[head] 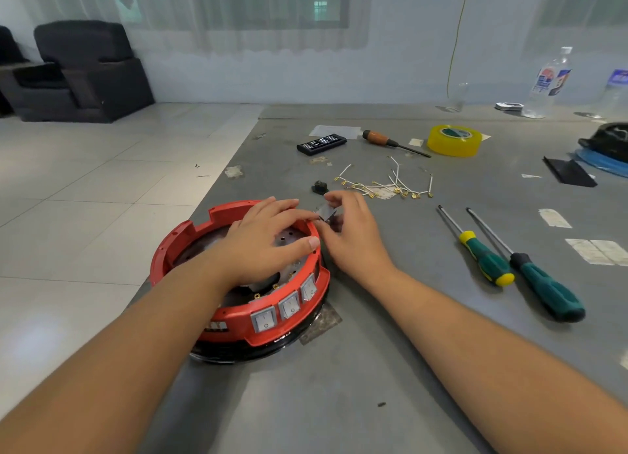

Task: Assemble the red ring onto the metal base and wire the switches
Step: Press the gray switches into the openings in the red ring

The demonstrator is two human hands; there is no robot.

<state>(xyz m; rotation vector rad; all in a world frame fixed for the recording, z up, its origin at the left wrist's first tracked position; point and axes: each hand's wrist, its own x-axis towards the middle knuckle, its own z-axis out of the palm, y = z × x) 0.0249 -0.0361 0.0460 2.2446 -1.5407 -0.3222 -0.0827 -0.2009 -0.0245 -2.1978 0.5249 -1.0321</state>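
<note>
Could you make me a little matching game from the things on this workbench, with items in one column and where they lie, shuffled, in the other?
Items:
1. roll of yellow tape
2. white wires
3. rocker switches
4. two green-handled screwdrivers

Places:
A. set in the near side of the red ring
B. right of the right hand, side by side
C. far side of the table, beside the orange-handled screwdriver
D. loose pile just beyond both hands

Pairs: 1-C, 2-D, 3-A, 4-B
</note>
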